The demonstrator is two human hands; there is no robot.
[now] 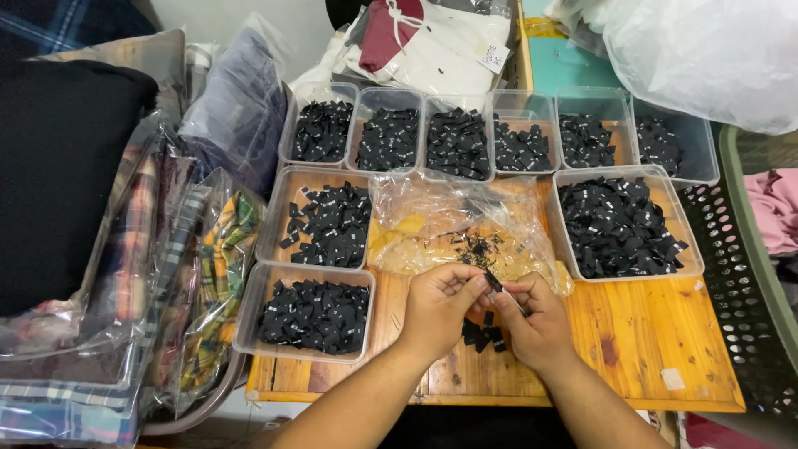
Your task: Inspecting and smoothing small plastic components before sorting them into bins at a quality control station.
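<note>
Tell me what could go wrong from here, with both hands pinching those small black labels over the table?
1. The left hand and right hand work above a loose pile of black labels; a dropped one could blend in unnoticed.
2. The crumpled clear bag lies right beside the hands; a sleeve or wrist might drag it and scatter its bits.
3. The open tray sits near the table edge; a nudge might tip it.

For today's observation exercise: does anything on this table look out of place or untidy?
Mostly tidy: black labels sit sorted in clear tubs. Exceptions are a crumpled plastic bag with loose labels scattered on it, and a few labels lying bare on the wooden table beneath both hands.
</note>
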